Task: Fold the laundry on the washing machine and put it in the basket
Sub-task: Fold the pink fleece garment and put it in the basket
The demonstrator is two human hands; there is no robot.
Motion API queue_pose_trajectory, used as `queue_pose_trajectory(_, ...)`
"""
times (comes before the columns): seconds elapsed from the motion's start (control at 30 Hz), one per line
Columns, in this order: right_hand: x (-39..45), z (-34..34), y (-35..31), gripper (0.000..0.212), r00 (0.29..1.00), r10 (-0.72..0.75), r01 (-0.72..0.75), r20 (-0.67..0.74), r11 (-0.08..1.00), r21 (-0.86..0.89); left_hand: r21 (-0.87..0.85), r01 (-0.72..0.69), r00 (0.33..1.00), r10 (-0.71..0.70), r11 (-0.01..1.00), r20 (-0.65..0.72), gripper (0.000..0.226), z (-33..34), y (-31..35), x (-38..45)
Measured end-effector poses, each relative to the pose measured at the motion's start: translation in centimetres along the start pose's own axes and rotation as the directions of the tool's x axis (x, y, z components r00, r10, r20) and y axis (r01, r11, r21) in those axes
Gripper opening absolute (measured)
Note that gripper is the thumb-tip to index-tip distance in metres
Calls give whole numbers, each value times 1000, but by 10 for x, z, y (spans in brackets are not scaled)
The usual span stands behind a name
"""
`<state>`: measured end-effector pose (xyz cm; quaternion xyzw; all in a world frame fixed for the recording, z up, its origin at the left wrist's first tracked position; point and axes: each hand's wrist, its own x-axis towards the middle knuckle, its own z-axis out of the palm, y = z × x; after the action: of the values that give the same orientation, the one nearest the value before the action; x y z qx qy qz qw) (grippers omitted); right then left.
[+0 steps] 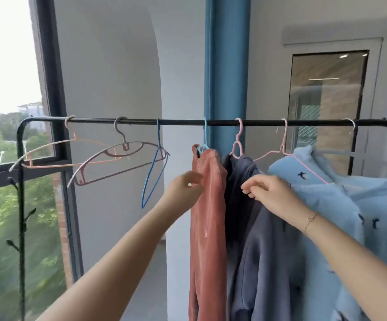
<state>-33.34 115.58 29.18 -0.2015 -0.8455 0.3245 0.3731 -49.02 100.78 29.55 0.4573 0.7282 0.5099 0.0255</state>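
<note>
A black clothes rail [178, 122] runs across the view at chest height. A rust-pink garment [207, 216] hangs from a light blue hanger. Beside it a dark navy garment [264, 246] hangs on a pink hanger [237, 144], and a fluffy light blue top [340, 205] with small dark bird marks hangs further right. My left hand [185, 188] pinches the left edge of the rust-pink garment near its top. My right hand [268, 193] pinches the navy garment's upper part. No washing machine or basket is in view.
Three bare hangers [123, 158] hang on the left part of the rail. A window [9, 112] with a dark frame is at the left, a blue pillar [227, 66] stands behind the rail, and a glass door [326, 100] is at the right.
</note>
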Motion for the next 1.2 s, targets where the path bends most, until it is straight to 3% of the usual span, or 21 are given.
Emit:
queue_pose_trajectory(0.13, 61, -32, 4, 48, 987, 30, -44, 160, 996, 83, 27, 28, 990, -24, 999, -136, 50, 28, 30, 57)
queue_pose_trajectory(0.27, 113, -41, 6, 46, 979, 19, -43, 204, 993, 114, 99, 74, 980, -54, 992, -190, 62, 49, 40, 90)
queue_pose_trajectory(0.4, 150, -28, 7, 39, 958, 17, -54, 287, 991, 121, 190, 92, 965, -40, 977, -259, 51, 60, 29, 92)
queue_pose_trajectory(0.5, 168, -7, -1, 47, 940, -23, 28, 341, 1000, -10, 460, 87, 954, 59, 883, -295, 39, 56, 27, 89)
queue_pose_trajectory(0.6, 175, 8, -8, 68, 874, -149, 270, 462, 940, -207, 543, 90, 958, 77, 835, -277, 37, 53, 28, 87)
queue_pose_trajectory(0.77, 187, 27, -15, 45, 805, -284, 528, 521, 743, -410, 547, 154, 966, -9, 823, -258, 37, 43, 17, 79)
queue_pose_trajectory(0.93, 187, 49, -19, 41, 822, -157, 514, 548, 618, -594, 562, 117, 964, 42, 819, -263, 19, 43, -1, 67)
queue_pose_trajectory(1.03, 185, 58, -21, 50, 812, -111, 508, 573, 619, -599, 586, 58, 948, 138, 808, -285, 8, 46, -13, 52)
queue_pose_trajectory(1.2, 187, 64, -26, 48, 813, -96, 481, 574, 666, -570, 558, 16, 921, 205, 829, -332, 12, 46, -28, 31)
